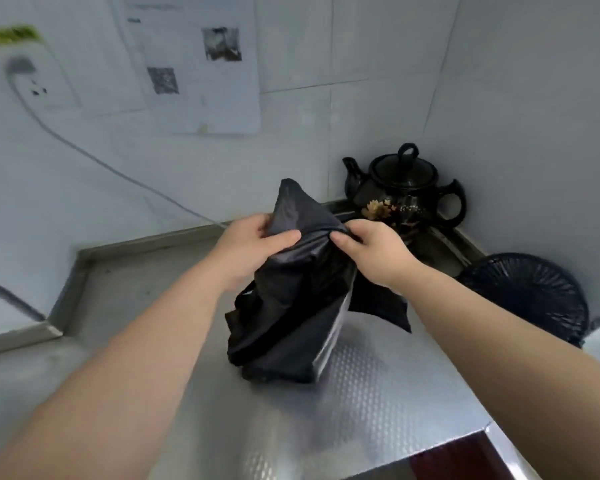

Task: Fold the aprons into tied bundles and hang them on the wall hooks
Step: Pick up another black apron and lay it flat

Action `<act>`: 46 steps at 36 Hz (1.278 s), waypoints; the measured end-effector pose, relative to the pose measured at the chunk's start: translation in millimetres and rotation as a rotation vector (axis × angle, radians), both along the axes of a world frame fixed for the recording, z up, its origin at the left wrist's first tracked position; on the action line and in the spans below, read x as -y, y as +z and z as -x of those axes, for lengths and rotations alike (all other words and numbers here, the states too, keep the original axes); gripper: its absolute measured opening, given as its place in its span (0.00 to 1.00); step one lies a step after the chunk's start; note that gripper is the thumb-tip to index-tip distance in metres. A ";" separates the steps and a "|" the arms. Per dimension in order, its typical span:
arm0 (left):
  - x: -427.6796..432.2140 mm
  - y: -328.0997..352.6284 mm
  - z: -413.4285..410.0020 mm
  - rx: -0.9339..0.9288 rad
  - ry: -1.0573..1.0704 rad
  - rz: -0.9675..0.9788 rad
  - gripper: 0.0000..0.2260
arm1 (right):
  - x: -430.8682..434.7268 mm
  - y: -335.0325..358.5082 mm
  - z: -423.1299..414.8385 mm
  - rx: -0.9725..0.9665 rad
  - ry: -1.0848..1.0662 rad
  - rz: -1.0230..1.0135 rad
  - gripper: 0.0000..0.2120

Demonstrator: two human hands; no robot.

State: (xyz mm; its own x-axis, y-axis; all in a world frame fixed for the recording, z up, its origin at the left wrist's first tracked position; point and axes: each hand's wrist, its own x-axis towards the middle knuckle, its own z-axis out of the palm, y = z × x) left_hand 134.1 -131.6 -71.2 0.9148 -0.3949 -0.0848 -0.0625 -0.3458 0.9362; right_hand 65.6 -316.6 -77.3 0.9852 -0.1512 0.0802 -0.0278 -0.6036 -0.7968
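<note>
A black apron hangs bunched in front of me, its lower end touching the metal counter. My left hand grips the fabric near its top from the left, thumb across the front. My right hand pinches the same upper part from the right. A peak of cloth sticks up between and behind both hands. One loose flap hangs out to the right under my right wrist. No wall hooks are in view.
A black teapot with a flower pattern stands in the counter's back corner. A black wire fan guard sits at the right edge. Papers and a socket with a cable are on the tiled wall.
</note>
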 end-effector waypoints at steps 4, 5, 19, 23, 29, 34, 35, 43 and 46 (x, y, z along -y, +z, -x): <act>-29.7 20.5 55.2 -0.015 0.036 0.019 0.04 | -15.1 17.8 40.0 0.139 0.039 -0.001 0.11; -35.7 24.5 73.4 -0.018 0.068 0.071 0.04 | -20.3 19.6 52.4 0.165 0.045 -0.009 0.11; -97.1 13.6 225.8 0.098 0.463 -0.056 0.03 | -64.7 50.1 151.5 0.289 0.161 0.177 0.09; -110.6 25.6 234.4 0.147 0.493 -0.056 0.04 | -62.6 42.9 157.2 0.236 0.103 0.351 0.11; -123.4 42.7 235.4 -0.121 0.753 0.374 0.07 | -112.2 49.6 174.6 0.151 0.158 0.238 0.23; -149.4 54.5 234.8 -0.250 0.892 0.541 0.09 | -149.7 62.8 205.8 -0.058 0.520 -0.227 0.16; -157.9 57.0 235.5 -0.253 0.910 0.572 0.12 | -154.4 66.2 208.9 -0.141 0.569 -0.287 0.17; -179.9 69.4 252.0 -0.028 0.646 0.674 0.05 | -170.3 56.4 187.2 0.100 0.255 0.277 0.07; -189.3 76.5 261.5 0.052 0.397 0.635 0.11 | -169.8 64.4 181.2 0.154 0.056 0.105 0.10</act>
